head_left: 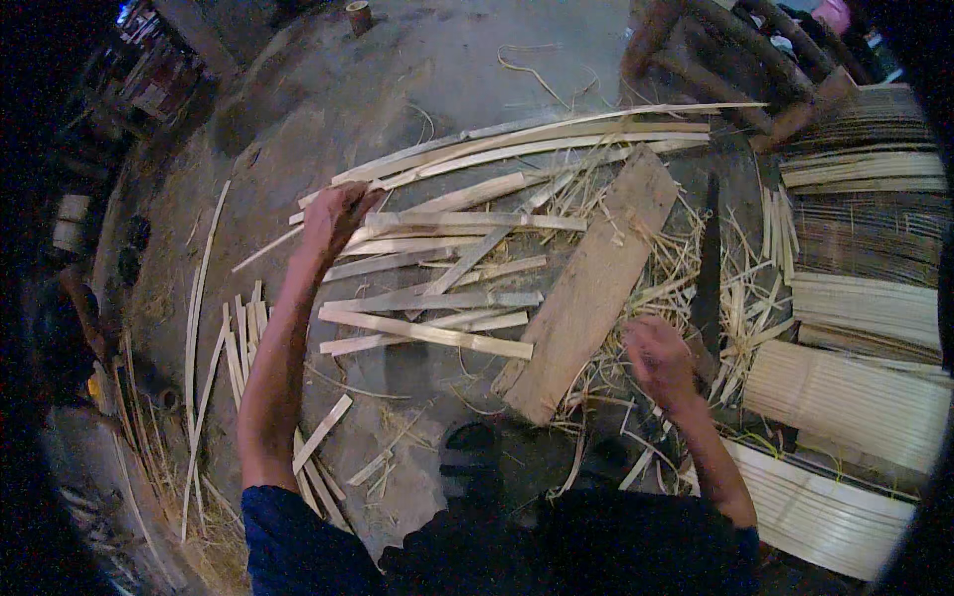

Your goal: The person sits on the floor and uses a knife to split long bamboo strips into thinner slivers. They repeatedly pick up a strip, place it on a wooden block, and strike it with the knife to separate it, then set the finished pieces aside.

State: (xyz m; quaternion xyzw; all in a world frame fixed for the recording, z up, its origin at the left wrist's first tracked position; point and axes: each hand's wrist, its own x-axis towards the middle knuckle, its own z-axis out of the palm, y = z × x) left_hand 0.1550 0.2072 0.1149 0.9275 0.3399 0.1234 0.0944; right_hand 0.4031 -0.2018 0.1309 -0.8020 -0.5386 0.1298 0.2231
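Over the left ends of several long pale bamboo strips [477,151], my left hand [336,214] is closed round a thin bamboo strip. My right hand [658,360] hovers by the right edge of a wooden board [601,293], its fingers curled and slightly blurred; what they hold, if anything, cannot be made out. Close to that hand a long dark tapered blade [709,263] rises among curly shavings [661,278]. Between my hands, shorter split strips [427,331] lie crossed on the floor, left of the board.
Bundled slat panels [845,397] are stacked along the right side. More loose strips [243,333] lie at the left. A rough wooden frame [735,70] stands at the far right, and a short round piece [359,16] at the far edge. Another person [70,338] is at the left rim.
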